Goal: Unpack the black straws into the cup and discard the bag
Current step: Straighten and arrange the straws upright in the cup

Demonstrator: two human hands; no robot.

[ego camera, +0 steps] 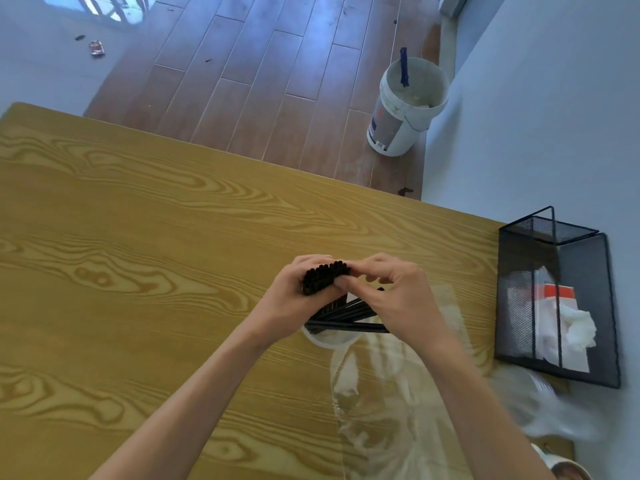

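Yellow wood-grain laminate covers the surface (pixel 138 209), which fills the left and centre of the frame. Just right of centre we note both hands raised together over a white cup (pixel 327 339), of which only part of the rim shows beneath them. The left hand (pixel 294 296) has its fingers curled round a bundle of black straws (pixel 325 277), the open straw ends facing the camera. The right hand (pixel 398 299) meets it from the right, thumb and forefinger pinching the same bundle at its near edge. Below the hands several loose straws (pixel 349 322) lie fanned across the cup's mouth; whether their lower ends stand inside the cup we cannot tell. A clear plastic bag (pixel 381 393) lies crumpled on the surface in the lower right, partly under the right forearm and just beside the cup. At the right edge of the frame stands a black mesh bin (pixel 554 306), against the pale wall, holding white crumpled paper and a piece of orange and white packaging. In the upper right, on the brown plank floor (pixel 259 81), stands a white bucket (pixel 405 109) with a blue handle protruding from it.
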